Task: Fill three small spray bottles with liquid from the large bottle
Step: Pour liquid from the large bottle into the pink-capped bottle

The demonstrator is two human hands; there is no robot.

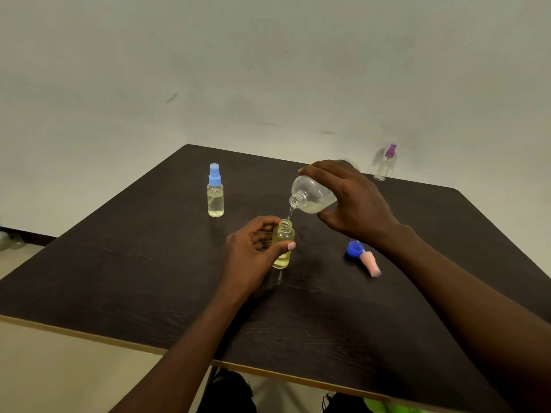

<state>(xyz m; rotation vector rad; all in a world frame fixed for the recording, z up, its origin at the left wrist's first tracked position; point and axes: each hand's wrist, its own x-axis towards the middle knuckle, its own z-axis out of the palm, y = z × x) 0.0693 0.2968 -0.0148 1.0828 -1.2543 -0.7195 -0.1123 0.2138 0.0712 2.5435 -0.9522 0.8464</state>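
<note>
My left hand [253, 248] grips an uncapped small spray bottle [283, 234] standing upright on the dark table [149, 263]; it holds yellowish liquid. My right hand [354, 201] holds the large clear bottle [313, 195] tipped down to the left, its open neck just above the small bottle's mouth, and a thin stream runs between them. A small bottle with a blue spray cap [215, 192], partly full, stands to the left. A clear small bottle with a purple spray cap [384, 163] stands at the table's far edge.
A blue screw cap [354, 249] and a pink spray cap [371, 263] lie together on the table right of the bottle being filled, under my right wrist. A pale wall rises behind the table. The table's light front edge runs along the bottom.
</note>
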